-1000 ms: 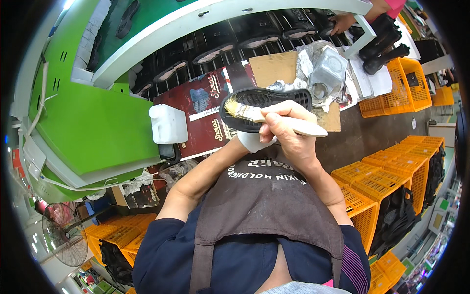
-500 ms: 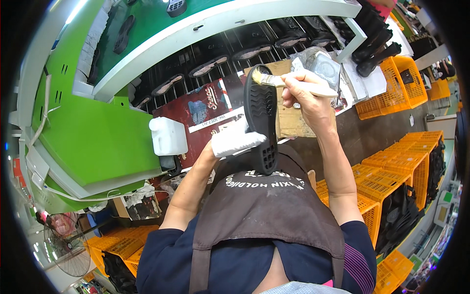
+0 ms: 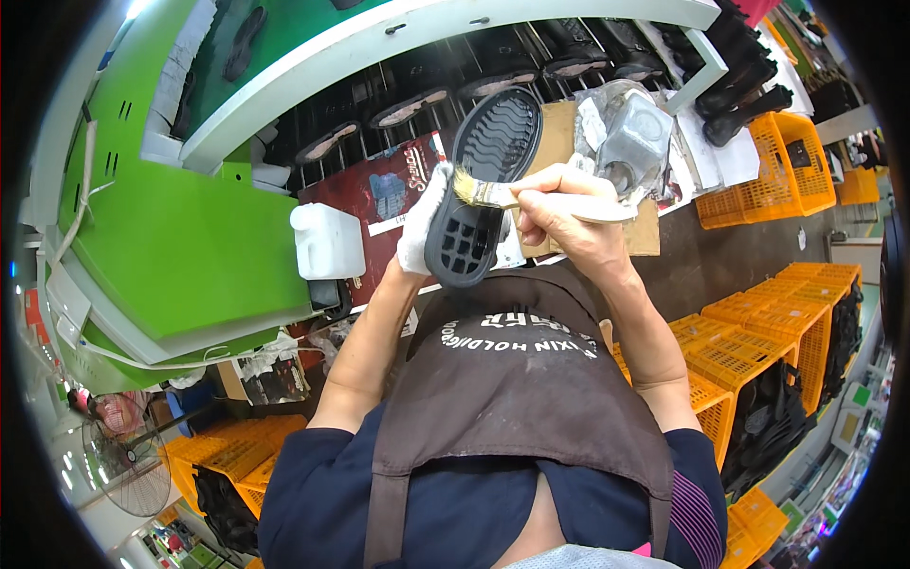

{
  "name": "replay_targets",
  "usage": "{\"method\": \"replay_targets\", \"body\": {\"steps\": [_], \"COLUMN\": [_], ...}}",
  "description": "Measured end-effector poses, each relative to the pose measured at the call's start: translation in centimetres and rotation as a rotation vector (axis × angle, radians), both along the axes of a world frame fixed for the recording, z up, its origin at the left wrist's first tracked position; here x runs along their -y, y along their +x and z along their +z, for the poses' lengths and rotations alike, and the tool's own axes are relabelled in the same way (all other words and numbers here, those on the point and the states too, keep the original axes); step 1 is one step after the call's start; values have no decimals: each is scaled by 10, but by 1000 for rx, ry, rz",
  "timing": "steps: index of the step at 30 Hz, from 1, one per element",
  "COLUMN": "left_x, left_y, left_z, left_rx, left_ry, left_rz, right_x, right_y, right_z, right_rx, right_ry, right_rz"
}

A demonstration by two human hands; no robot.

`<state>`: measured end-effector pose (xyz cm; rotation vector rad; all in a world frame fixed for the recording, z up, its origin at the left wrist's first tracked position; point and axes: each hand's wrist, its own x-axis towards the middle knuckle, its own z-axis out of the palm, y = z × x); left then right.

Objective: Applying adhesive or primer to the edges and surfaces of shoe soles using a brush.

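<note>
A black shoe sole (image 3: 490,152), its ridged inner face toward me, is held tilted above the bench. My left hand (image 3: 421,223), in a white glove, grips it from behind and along its left edge. In my bare right hand (image 3: 575,218) is a paintbrush (image 3: 488,192) with a pale handle. Its yellowish bristles touch the left edge of the sole near the middle, just above the grid-patterned heel. The left fingers behind the sole are mostly hidden.
A white plastic jug (image 3: 327,254) stands at the left beside a dark red box (image 3: 379,175). Brown cardboard (image 3: 557,133) and a clear plastic container (image 3: 633,142) lie to the right. Black boots (image 3: 408,81) line the rack behind. Orange crates (image 3: 758,327) stand at my right.
The sole has turned, showing its inner face more fully and leaning right at the top. The brush has moved from the toe end down to the left edge near the middle.
</note>
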<state>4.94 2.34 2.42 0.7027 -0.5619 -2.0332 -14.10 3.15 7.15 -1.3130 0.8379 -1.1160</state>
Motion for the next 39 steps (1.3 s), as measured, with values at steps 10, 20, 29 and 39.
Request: {"method": "replay_targets", "body": {"steps": [10, 20, 29, 39], "left_x": [23, 8, 10, 22], "left_y": [0, 7, 11, 9], "left_z": [-11, 5, -1, -53], "left_rx": [-193, 223, 269, 223], "left_ry": [50, -276, -227, -152], "left_rz": [85, -47, -426, -588], "right_x": [-9, 6, 39, 67], "right_y": [12, 3, -5, -9], "right_z": [4, 20, 25, 31], "right_rx": [-10, -83, -118, -333], "right_ry": [58, 104, 249, -114], "right_rz": [40, 273, 625, 917]}}
